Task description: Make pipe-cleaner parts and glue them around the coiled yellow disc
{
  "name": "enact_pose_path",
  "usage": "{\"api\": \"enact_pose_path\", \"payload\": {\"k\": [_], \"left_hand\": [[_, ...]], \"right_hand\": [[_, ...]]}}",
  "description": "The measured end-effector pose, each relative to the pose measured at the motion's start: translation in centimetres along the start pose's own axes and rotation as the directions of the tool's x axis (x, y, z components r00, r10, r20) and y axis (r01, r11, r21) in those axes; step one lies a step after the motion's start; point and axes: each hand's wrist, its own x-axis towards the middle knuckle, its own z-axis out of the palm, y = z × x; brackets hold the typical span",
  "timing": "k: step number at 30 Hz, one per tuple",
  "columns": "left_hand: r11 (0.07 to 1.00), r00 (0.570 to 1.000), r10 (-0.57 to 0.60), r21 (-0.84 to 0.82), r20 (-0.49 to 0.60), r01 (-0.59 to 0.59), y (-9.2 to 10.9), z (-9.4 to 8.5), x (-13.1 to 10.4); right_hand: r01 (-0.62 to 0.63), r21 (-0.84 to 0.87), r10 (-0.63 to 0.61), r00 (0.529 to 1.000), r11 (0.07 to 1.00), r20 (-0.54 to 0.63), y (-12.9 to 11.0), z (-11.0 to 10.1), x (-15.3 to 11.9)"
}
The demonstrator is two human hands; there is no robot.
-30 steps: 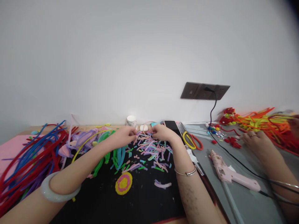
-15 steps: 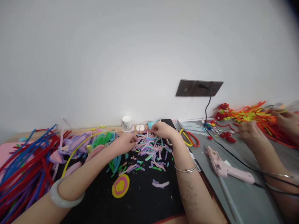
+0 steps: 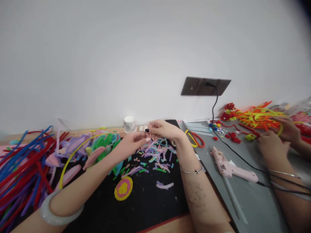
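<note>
- My right hand [image 3: 162, 129] and left hand [image 3: 132, 143] meet over the far edge of the cut pieces [image 3: 157, 152]. Both have their fingers drawn in narrow; I cannot tell whether either pinches a scrap.
- The pile lies just under my right hand and towards my body, and to the right of my left hand. My right hand looks the nearer.
- The pieces' long axes point every way; I see no shared line.
- The curved lilac strip [image 3: 165, 186] lies apart from the pile, nearer me than my right hand, its length running roughly left to right.
- The yellow-and-pink disc [image 3: 123, 188] lies flat, nearer me than my left hand.
- Beyond my left hand, the white cup [image 3: 129, 125] bears faint dark print, too small to read. I can make out no brand on the pink glue gun [image 3: 234, 170], right of my right hand.
</note>
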Motion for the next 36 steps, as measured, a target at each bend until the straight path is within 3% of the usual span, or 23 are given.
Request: {"api": "enact_pose_path", "payload": {"k": [7, 14, 17, 20, 24, 30, 36], "left_hand": [[0.978, 0.99, -0.138, -0.151, 0.029, 0.141, -0.8, -0.1, -1.3], [0.96, 0.987, -0.148, -0.233, 0.061, 0.158, -1.4, 0.5, -2.9], [0.958, 0.986, -0.162, -0.233, 0.04, 0.167, -1.6, 0.0, -4.2], [0.959, 0.988, -0.15, -0.241, 0.024, 0.151, -2.2, -0.5, -5.5], [0.939, 0.982, -0.188, -0.293, 0.001, 0.18, -3.3, -0.1, -6.7], [0.884, 0.978, -0.203, -0.437, -0.038, 0.167, -4.4, 0.8, -7.7], [0.864, 0.972, -0.225, -0.476, -0.073, 0.164, -4.7, 0.9, -8.0]], "right_hand": [[0.026, 0.063, -0.032, 0.996, 0.998, 0.088, 0.3, 1.4, 1.0], [0.094, -0.273, -0.098, 0.995, 0.957, -0.002, 0.4, 2.5, 1.4], [0.025, -0.375, -0.065, 0.993, 0.927, -0.094, 1.3, 1.8, 0.3], [-0.164, -0.467, 0.066, 0.974, 0.869, -0.219, 3.1, 1.2, -1.5], [-0.212, -0.492, 0.077, 0.957, 0.845, -0.28, 5.1, 1.8, -3.3], [-0.166, -0.411, -0.038, 0.895, 0.896, -0.444, 6.1, 3.0, -4.1], [-0.063, -0.203, -0.084, 0.763, 0.977, -0.641, 7.0, 3.2, -3.9]]}}
